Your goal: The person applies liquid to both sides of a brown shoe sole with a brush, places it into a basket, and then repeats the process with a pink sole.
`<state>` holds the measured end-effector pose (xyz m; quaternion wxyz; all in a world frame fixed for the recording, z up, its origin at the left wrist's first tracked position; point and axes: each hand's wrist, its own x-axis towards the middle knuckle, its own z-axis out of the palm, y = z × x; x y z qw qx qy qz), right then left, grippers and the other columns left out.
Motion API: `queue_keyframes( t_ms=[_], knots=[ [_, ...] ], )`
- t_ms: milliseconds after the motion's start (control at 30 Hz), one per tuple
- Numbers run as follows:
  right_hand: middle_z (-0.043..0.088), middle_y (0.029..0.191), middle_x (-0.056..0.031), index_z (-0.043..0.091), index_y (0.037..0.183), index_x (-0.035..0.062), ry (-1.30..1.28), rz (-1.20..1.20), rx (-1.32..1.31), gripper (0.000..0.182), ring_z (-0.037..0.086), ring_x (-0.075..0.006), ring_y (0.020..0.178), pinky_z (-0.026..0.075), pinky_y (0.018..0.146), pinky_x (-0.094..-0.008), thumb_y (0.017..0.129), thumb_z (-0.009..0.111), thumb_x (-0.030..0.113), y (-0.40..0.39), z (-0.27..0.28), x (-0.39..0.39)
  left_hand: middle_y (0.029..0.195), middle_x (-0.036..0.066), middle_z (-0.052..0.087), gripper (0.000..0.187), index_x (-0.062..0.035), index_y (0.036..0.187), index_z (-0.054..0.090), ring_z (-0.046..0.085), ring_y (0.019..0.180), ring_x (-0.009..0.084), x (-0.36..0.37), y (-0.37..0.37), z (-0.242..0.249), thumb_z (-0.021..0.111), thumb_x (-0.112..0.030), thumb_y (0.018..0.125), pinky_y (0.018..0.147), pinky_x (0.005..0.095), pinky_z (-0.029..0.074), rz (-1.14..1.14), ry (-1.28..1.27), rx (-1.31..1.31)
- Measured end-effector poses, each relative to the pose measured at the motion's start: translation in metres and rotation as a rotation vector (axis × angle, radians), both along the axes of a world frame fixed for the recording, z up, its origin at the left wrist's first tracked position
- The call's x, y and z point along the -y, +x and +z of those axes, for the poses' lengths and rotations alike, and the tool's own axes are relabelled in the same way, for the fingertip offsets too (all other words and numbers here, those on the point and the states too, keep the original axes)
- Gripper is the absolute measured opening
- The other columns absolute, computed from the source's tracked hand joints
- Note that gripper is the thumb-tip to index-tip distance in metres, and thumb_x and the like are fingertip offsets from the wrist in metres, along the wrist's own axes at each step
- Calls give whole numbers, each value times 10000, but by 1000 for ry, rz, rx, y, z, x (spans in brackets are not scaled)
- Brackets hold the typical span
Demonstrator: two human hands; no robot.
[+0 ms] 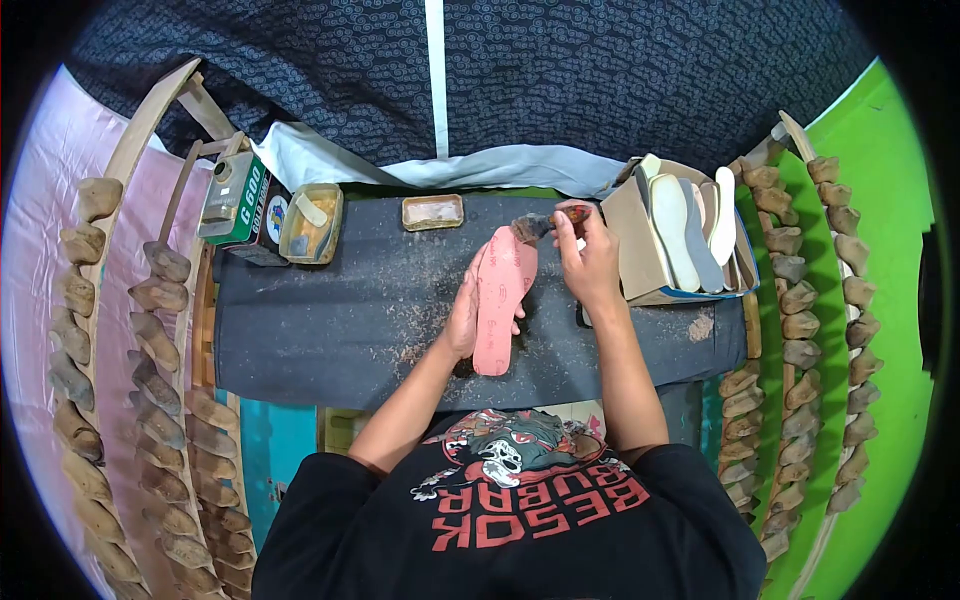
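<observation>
A pink insole (497, 310) with printed lettering lies along my left hand (465, 315), whose fingers wrap under it and show at its right edge. My right hand (588, 250) grips a brush (535, 227) by its reddish-brown handle. The brush's dark bristles lie over the wide upper end of the insole and appear to touch it. Both hands are above the dark cloth-covered table (310, 330).
A G 600 glue can (237, 205) and a tub with a spatula (311, 225) stand at left. A small tray (433, 212) sits at the back. The cardboard box (640, 245) at right holds several insoles (672, 225). Racks of wooden shoe lasts (800, 325) flank both sides.
</observation>
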<state>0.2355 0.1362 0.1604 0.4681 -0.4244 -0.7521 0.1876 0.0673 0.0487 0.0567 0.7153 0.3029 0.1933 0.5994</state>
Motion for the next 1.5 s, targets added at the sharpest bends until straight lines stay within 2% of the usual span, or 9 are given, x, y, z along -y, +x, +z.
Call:
queue_keyframes(
  t_ms=[200, 400, 667, 800, 867, 1000, 1033, 1233, 1500],
  knots=[
    [689, 808, -126, 615, 1047, -15, -121, 150, 108, 151, 701, -181, 718, 539, 663, -305, 997, 612, 128, -18, 0, 32, 1291, 132, 557, 794, -193, 1614, 112, 674, 856, 227, 1, 1, 2, 289, -681, 1013, 648, 364, 620, 23, -12, -24],
    [706, 834, -170, 617, 1030, -11, 22, -58, 52, 155, 707, -283, 715, 521, 639, -360, 1008, 595, 141, -1, 18, -2, 1292, 149, 564, 800, -197, 1616, 78, 671, 846, 224, 3, 6, 0, 252, -693, 1012, 640, 356, 618, -30, 37, -13],
    [672, 852, -156, 603, 1060, 0, 125, 216, 65, 110, 705, -276, 760, 541, 683, -340, 969, 610, 63, -13, 6, 37, 1296, 131, 560, 804, -244, 1622, 74, 672, 890, 242, 3, 6, 1, 204, -729, 993, 658, 381, 621, -22, -15, -60],
    [671, 828, -140, 602, 1060, -12, -105, 118, 9, 112, 705, -238, 743, 539, 669, -323, 988, 598, 73, -2, 7, 27, 1319, 129, 551, 809, -257, 1623, 74, 665, 885, 247, 7, 5, 1, 187, -741, 986, 661, 386, 620, -44, -17, -69],
    [673, 818, -142, 601, 1055, -11, 64, 18, 48, 112, 682, -243, 695, 527, 640, -334, 1005, 577, 86, 6, 13, 10, 1322, 133, 551, 816, -256, 1624, 59, 664, 887, 253, 7, 7, 0, 183, -745, 983, 663, 390, 621, -42, -28, -60],
    [663, 820, -149, 600, 1057, -8, 23, 31, 46, 117, 675, -281, 707, 530, 665, -355, 994, 590, 90, 6, 12, 14, 1357, 145, 533, 784, -261, 1627, 64, 672, 923, 257, 7, 11, -1, 184, -717, 1000, 685, 396, 622, -55, 0, -31],
    [679, 863, -198, 583, 1031, -4, 73, 67, 71, 116, 687, -376, 757, 547, 701, -420, 973, 610, 93, 2, 8, 22, 1357, 145, 533, 784, -261, 1627, 64, 672, 923, 257, 7, 13, 3, 184, -717, 1000, 685, 396, 622, -57, 1, -32],
    [681, 838, -203, 593, 1007, -15, -26, 182, 42, 125, 702, -362, 755, 546, 682, -425, 950, 628, 90, -11, 5, 47, 1204, 136, 629, 601, -121, 1541, 285, 698, 927, 271, 8, 1, -20, 264, -475, 1056, 692, 405, 635, -111, -182, 64],
    [666, 793, -163, 605, 1029, -11, 23, 36, 29, 110, 681, -293, 693, 535, 633, -369, 963, 624, 75, -6, 9, 22, 1096, 164, 678, 569, -87, 1436, 435, 705, 861, 285, 7, 8, -28, 288, -482, 1054, 697, 424, 626, -51, -184, -9]
  ],
)
